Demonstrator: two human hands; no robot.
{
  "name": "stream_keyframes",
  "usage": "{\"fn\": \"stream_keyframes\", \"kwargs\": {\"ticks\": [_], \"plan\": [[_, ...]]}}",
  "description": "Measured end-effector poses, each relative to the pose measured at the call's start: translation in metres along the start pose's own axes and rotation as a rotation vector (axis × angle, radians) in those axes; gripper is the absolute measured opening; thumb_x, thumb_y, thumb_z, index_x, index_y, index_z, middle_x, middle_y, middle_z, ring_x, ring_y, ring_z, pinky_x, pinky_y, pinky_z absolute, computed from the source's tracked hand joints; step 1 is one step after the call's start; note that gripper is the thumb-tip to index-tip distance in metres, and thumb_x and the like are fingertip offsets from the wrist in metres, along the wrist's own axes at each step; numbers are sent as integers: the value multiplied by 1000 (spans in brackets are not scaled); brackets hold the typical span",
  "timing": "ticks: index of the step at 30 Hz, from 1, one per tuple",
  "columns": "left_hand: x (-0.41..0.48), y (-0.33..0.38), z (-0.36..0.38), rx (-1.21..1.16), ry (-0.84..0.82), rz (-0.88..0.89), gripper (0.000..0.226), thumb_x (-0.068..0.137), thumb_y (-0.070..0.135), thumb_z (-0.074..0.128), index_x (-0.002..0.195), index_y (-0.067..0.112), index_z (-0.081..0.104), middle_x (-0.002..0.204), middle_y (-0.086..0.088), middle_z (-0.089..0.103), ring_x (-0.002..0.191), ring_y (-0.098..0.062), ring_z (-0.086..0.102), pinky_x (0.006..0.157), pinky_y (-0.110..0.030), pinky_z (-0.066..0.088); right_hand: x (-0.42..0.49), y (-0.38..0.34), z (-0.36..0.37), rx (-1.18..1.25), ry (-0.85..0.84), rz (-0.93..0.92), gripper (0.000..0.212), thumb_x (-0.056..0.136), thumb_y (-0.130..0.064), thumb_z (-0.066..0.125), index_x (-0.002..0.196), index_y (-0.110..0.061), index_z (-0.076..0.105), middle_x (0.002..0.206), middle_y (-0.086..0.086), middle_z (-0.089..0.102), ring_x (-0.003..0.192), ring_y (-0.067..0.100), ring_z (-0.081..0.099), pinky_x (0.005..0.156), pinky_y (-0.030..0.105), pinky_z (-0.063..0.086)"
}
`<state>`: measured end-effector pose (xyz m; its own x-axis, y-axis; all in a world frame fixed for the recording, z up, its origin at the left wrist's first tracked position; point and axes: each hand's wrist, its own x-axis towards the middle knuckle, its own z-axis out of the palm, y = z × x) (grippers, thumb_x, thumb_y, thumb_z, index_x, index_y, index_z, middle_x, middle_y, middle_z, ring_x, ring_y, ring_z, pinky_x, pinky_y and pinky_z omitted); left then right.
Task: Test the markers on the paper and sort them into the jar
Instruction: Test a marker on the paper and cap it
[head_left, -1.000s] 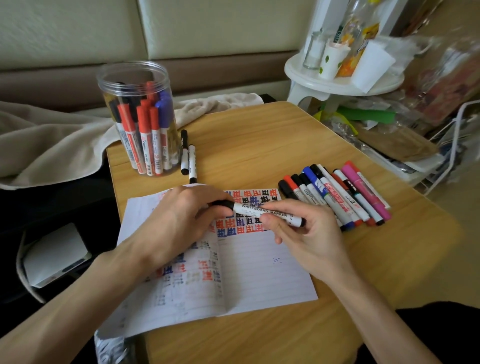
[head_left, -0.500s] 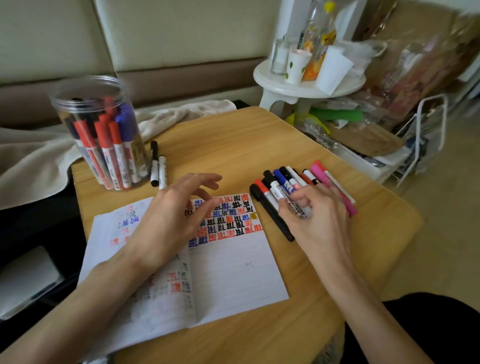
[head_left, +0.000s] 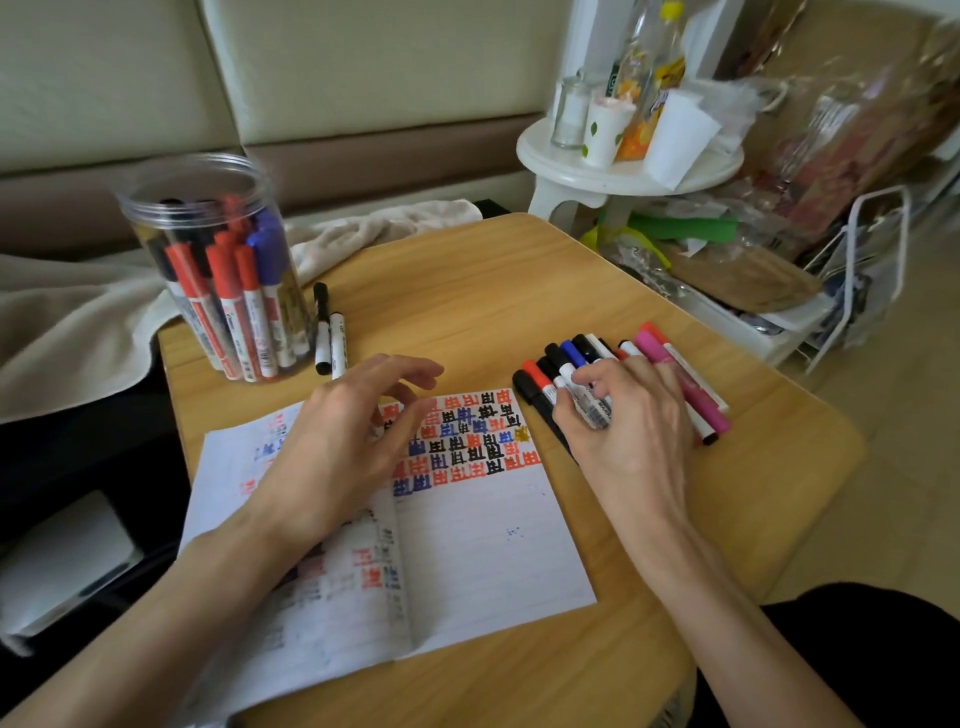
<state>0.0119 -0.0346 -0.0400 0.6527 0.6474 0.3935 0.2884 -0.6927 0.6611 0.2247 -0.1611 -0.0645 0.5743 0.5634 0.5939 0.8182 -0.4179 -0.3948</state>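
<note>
Wooden desk (head_left: 519, 291) surface is being used as the work area. The right hand (head_left: 631, 415) is being curled round a white-barrelled marker (head_left: 589, 408) lying in the marker row (head_left: 649, 347). The marker is judged light, rigid and smooth, so it is best pinched mid-barrel. The left hand (head_left: 343, 441) is being held loosely spread and empty over the paper (head_left: 467, 561). The jar (head_left: 208, 270) is standing well apart, at far left.

Table: you work at a light wooden top (head_left: 519, 291) with rounded corners.
Behind it: a sofa backrest (head_left: 363, 67), pale cushions above a brown band.
Your left: a beige blanket (head_left: 67, 322) lies on the seat and reaches the table's far edge.
Your far right: a white round stool (head_left: 623, 183) carries cups (head_left: 602, 132) and bottles (head_left: 657, 73).
Beside the stool: plastic bags (head_left: 857, 104) and a white wire rack (head_left: 878, 270).
Underfoot: beige floor (head_left: 883, 493) at your right.
Light: soft and even.
</note>
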Motion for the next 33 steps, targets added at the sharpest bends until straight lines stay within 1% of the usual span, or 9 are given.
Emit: {"fn": "stream_keyframes", "kwargs": {"ticks": [4,8,11,16,20,26,29,31,33], "plan": [[-7,-2,-10,-17,39,-34,22,97,17,65,118,25,69,108,18,69,98,-1,65,72,-15,50,-2,-18,9,94,-44,-100,17,86,-31,77,97,-18,75,91,-1,68,92,22,59,78,39,51],[-17,-5,-14,-78,22,-95,17,99,20,63,115,26,68,104,19,69,94,-1,67,69,-13,50,-5,-49,25,184,-217,-155,28,88,-42,73,106,-20,73,102,-5,68,92,12,61,78,27,47],[-25,-11,-18,-103,31,-135,15,99,20,63,112,26,68,101,19,70,92,-2,68,70,-11,50,-4,-72,41,298,-324,-154,31,87,-45,73,108,-23,72,105,-9,66,93,10,61,77,26,49],[-35,-28,-35,-89,74,-208,14,100,24,63,112,27,68,102,21,70,90,-5,68,74,-17,53,4,-104,67,496,-457,-66,22,89,-41,77,103,-24,73,100,-12,67,92,4,62,76,26,52],[-40,-35,-43,-83,93,-251,16,99,22,62,113,27,67,102,25,68,94,1,66,76,-13,52,15,-129,87,527,-598,38,30,87,-51,78,102,-25,74,94,-13,70,87,2,65,78,31,59],[-42,-39,-45,-76,90,-260,19,99,19,61,116,28,65,104,22,68,96,4,65,77,-9,49,19,-153,95,337,-565,83,30,80,-52,80,84,-23,75,78,-10,72,73,10,67,59,29,53],[-40,-38,-44,-57,85,-254,20,99,20,61,118,28,64,104,23,67,95,5,64,76,-10,50,20,-156,88,285,-557,137,26,82,-44,81,73,-20,73,70,-6,72,66,15,67,58,31,53],[-38,-36,-43,-45,78,-248,20,100,21,61,118,28,64,104,22,67,94,5,63,77,-12,51,22,-150,83,353,-516,212,23,84,-38,81,73,-20,74,69,-7,72,66,15,69,60,35,57],[-35,-34,-41,-34,73,-234,20,99,23,61,118,29,63,104,21,67,93,3,63,75,-12,50,24,-141,75,519,-482,304,18,87,-35,81,79,-20,77,72,-7,74,67,11,71,64,36,61]]}}
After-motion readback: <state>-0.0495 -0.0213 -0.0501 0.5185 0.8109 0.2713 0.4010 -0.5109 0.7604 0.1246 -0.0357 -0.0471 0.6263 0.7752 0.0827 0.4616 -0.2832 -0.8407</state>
